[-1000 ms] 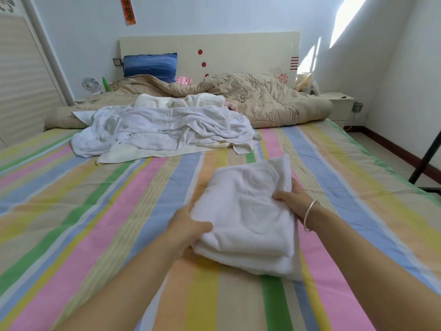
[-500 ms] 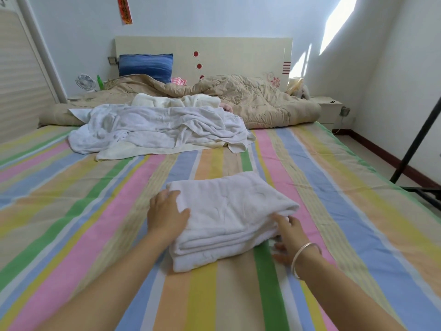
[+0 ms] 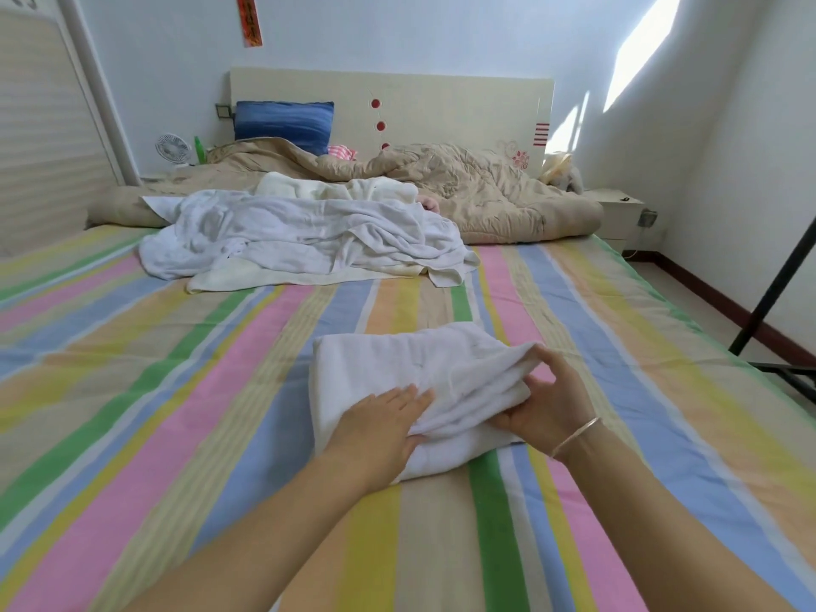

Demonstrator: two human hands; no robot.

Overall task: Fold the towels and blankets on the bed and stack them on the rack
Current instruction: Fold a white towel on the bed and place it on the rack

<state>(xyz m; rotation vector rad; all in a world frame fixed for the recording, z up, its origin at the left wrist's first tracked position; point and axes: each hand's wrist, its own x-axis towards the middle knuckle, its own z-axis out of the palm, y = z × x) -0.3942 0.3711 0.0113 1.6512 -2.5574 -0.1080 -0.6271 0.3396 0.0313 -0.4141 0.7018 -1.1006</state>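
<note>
A folded white towel (image 3: 397, 368) lies on the striped bed sheet (image 3: 176, 390) in front of me. My left hand (image 3: 379, 424) presses flat on its near left part, fingers straight. My right hand (image 3: 547, 401) grips the towel's right edge, thumb on top and fingers curled under the lifted layers. Further up the bed lies a loose heap of white towels and blankets (image 3: 300, 236), unfolded. A black rack frame (image 3: 777, 284) shows at the right edge of the head view.
A beige quilt (image 3: 477, 192) is bunched along the headboard, with a blue pillow (image 3: 285, 123) behind it. A small fan (image 3: 173, 148) and green bottle (image 3: 200, 150) stand at the far left. A white nightstand (image 3: 616, 214) sits at the far right.
The towel went from held up in both hands to lying folded on the sheet. My left hand moved onto its top; my right hand came up from the near corner and took the right edge.
</note>
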